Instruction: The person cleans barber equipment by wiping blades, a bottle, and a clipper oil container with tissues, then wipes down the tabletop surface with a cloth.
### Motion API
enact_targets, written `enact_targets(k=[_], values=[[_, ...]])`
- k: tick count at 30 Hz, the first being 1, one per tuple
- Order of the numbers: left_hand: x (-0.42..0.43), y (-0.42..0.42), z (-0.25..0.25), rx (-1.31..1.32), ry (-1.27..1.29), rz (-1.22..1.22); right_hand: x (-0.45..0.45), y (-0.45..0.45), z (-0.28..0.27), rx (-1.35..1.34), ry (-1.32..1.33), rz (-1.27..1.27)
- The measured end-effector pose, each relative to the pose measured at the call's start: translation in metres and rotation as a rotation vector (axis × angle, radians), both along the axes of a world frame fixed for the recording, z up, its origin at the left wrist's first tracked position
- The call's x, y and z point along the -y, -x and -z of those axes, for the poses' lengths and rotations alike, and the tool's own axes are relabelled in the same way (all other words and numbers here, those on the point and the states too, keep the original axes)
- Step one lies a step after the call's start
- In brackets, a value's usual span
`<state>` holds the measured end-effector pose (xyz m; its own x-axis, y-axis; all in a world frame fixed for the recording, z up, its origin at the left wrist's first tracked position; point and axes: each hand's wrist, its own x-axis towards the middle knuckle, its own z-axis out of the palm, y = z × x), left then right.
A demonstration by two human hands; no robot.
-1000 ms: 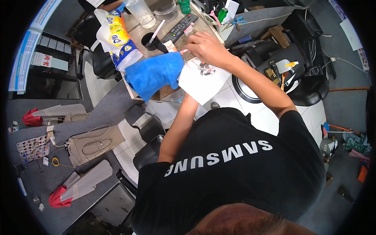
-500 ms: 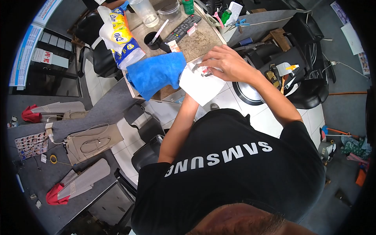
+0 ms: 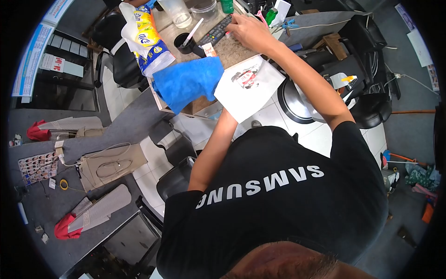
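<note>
A white sheet of paper (image 3: 234, 100) with a dark and red printed mark is held in front of the table edge. My left hand (image 3: 227, 117) supports it from below; only the wrist shows, and the fingers are hidden behind the sheet. Over the table, my right hand (image 3: 251, 32) has its bent fingertips on a small red-and-white box (image 3: 228, 35), mostly covered by the fingers. Right beside that hand lies a black remote control (image 3: 216, 33). A blue cloth (image 3: 186, 81) is bunched at the table's corner, touching or nearly touching the sheet.
On the table (image 3: 232, 53) stand a black cup (image 3: 184, 44) with a white-handled tool, a clear jug (image 3: 179, 14) and a yellow-and-blue plastic pack (image 3: 147, 37). Black chairs (image 3: 176, 179) stand left. A round metal base (image 3: 297, 102) is on the tiled floor at right.
My right hand has left the printed area of the sheet and moved up over the table to the small box. The sheet's print is now uncovered, and the sheet has shifted slightly.
</note>
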<state>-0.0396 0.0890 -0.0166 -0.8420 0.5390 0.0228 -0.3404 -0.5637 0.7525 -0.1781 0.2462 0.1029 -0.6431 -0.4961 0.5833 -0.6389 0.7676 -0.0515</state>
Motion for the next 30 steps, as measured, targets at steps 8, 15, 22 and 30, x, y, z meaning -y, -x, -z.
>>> enact_targets(k=[8,15,22,30], values=[[0.004,0.005,-0.003,-0.431,0.271,-0.025,-0.020,-0.055,-0.036,0.220,0.051,-0.123],[-0.003,0.004,0.012,-0.553,0.466,-0.171,-0.028,-0.081,-0.029,0.504,0.024,-0.317],[-0.002,-0.003,0.013,-0.564,0.481,-0.146,0.025,-0.043,-0.017,0.367,0.203,-0.080],[0.004,-0.011,0.004,-0.478,0.370,-0.181,0.059,-0.037,-0.013,0.607,0.165,0.140]])
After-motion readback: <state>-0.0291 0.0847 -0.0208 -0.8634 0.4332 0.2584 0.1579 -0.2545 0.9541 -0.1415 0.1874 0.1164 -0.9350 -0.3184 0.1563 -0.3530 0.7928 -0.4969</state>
